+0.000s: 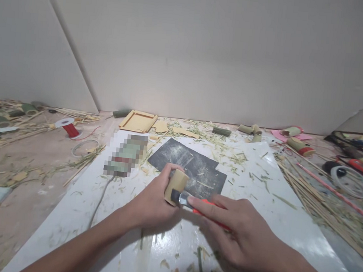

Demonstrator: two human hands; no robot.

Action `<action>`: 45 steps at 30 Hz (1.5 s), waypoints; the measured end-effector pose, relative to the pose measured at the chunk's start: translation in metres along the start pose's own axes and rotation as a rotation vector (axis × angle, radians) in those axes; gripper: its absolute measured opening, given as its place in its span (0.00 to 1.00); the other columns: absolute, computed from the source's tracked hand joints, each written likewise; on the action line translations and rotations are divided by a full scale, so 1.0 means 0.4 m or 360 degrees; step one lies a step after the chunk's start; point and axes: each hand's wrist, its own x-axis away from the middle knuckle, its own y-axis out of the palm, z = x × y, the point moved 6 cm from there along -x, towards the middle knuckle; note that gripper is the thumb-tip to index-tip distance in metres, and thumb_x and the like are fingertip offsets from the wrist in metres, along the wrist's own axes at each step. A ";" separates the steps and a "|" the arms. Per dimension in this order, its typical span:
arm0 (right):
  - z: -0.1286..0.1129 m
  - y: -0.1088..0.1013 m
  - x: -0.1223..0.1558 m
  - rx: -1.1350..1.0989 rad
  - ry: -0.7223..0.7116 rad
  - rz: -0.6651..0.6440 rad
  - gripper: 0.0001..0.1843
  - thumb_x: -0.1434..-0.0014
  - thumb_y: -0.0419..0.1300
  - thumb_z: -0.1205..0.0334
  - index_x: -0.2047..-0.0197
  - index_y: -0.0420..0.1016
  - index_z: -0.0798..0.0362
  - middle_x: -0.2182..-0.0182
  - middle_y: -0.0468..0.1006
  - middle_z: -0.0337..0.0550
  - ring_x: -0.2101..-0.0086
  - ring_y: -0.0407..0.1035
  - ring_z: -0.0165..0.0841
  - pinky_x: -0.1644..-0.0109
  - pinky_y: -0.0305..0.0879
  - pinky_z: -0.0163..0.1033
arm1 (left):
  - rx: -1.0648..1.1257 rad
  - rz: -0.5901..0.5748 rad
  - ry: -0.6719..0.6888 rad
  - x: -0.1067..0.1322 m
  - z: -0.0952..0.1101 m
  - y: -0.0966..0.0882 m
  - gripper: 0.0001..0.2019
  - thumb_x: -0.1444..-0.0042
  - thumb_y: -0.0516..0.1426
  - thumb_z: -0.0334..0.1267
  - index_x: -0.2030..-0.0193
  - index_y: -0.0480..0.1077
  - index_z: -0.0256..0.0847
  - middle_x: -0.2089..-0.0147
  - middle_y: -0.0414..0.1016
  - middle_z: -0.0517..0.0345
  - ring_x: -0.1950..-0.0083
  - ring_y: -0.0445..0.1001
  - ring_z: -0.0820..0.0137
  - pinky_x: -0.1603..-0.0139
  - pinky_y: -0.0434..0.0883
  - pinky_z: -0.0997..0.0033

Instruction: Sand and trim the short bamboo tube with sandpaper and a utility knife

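My left hand (153, 204) is closed around a short piece of bamboo (177, 183), pale and stripped of its green skin. My right hand (239, 228) grips a utility knife (204, 208) with an orange-red handle and a silver head. The knife's dark blade end lies against the lower right side of the bamboo, the right index finger stretched along the tool. Behind the hands, dark sheets of sandpaper (192, 161), dusted with pale powder, lie on a white sheet (275, 232).
Green shavings are scattered across the white sheet. A pixelated object with a cable (99, 203) lies at left. Behind are a wooden frame (137, 121) and bamboo pieces (221, 131). A red thread spool (71, 129) stands left; thin bamboo sticks (311, 195) lie right.
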 end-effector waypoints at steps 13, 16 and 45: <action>-0.030 0.008 -0.002 0.0088 -0.0117 0.0034 0.22 0.36 0.48 0.66 0.41 0.70 0.45 0.77 0.65 0.37 0.80 0.54 0.29 0.76 0.46 0.35 | 0.0133 -0.0093 0.0079 0.005 0.005 0.007 0.26 0.52 0.61 0.31 0.51 0.51 0.46 0.69 0.59 0.68 0.72 0.60 0.76 0.74 0.59 0.76; -0.014 -0.002 0.001 0.0157 -0.0176 0.0081 0.23 0.38 0.49 0.66 0.42 0.70 0.45 0.77 0.66 0.37 0.80 0.54 0.29 0.76 0.47 0.35 | 0.0115 -0.0109 0.0092 0.008 0.016 0.006 0.23 0.50 0.58 0.29 0.51 0.51 0.45 0.68 0.59 0.67 0.71 0.61 0.75 0.72 0.60 0.75; 0.033 -0.017 -0.001 0.0040 0.0051 0.0092 0.22 0.36 0.49 0.64 0.40 0.69 0.45 0.76 0.69 0.37 0.78 0.61 0.27 0.75 0.52 0.33 | -0.0010 -0.0012 0.0087 0.004 0.001 0.013 0.22 0.52 0.54 0.24 0.53 0.52 0.45 0.68 0.59 0.66 0.71 0.60 0.75 0.71 0.61 0.74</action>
